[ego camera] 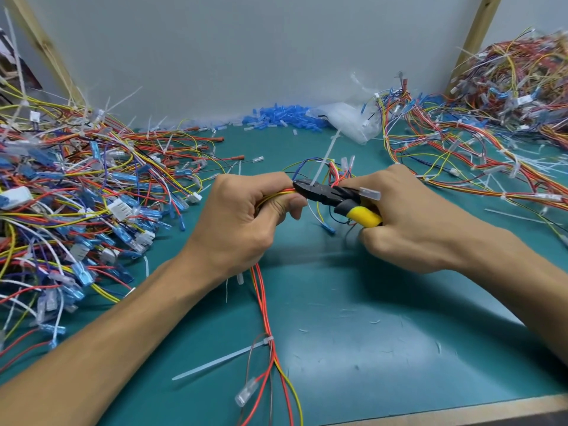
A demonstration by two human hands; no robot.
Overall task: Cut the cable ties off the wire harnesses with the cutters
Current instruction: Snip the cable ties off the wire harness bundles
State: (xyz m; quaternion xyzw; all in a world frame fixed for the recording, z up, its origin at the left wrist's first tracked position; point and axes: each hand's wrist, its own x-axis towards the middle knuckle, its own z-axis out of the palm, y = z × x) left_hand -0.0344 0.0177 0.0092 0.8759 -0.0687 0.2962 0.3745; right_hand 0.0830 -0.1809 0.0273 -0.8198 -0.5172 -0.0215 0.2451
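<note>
1. Working over a green mat [384,318], between a tangled left heap [67,192] of harnesses and a right heap [491,118] by the wall; cannot tell which heap is finished.
2. Mid-cut, by the look of it, on one wire harness [261,296]: upper part lifted off the mat between both hands, loose end trailing down toward the near edge.
3. Gripping that bundle in the left hand [246,219], fingers curled tight round the orange and yellow wires, right beside the cutting point.
4. Clasping the cutters [325,193] in the right hand [412,222], fingers wrapped round the yellow-and-grey handles; black jaws pointing left, tips just beside the left hand's curled fingers.
5. Biting at a white cable tie [322,161], with its tail rising up and away from the jaw tips; jaws look nearly closed, but cannot tell whether the band is severed.
6. Judged next: finishing the squeeze on the band alone, keeping the blades off the wire insulation and off the left fingers so close by, then pulling the tie free.
7. Judged after that: moving down to a second cable tie [221,361], looped round the trailing wires well below the hands, tail lying on the mat.
</note>
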